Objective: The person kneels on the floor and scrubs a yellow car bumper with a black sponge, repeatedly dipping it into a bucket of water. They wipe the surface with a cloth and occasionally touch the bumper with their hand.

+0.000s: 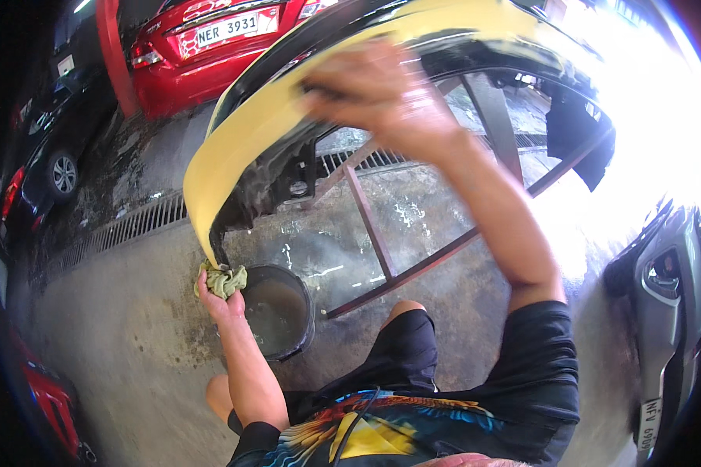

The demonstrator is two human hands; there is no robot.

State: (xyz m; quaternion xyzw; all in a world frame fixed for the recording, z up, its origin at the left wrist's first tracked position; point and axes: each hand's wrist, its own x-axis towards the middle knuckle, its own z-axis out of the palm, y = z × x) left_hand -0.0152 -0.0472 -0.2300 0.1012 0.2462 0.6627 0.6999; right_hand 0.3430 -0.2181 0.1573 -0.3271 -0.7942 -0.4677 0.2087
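A car bumper [245, 144], yellow on its outer face with black parts, curves across the upper middle. My left hand [224, 305] is closed around a crumpled green cloth [227, 280] at the bumper's lower left end. Over the yellow face near the top, my right hand [389, 93] is smeared by motion, its fingers bent. Something dark shows under those fingers, too blurred to name. Below the cloth stands a round black bucket [310, 315] holding murky water.
A metal stand [370, 226] sits beneath the bumper. Behind it is a floor drain grate [148, 226]. A red car [202, 66] and a black car [62, 156] are parked at the upper left, a grey car [666, 311] at the right, and a red vehicle [51, 397] at the lower left.
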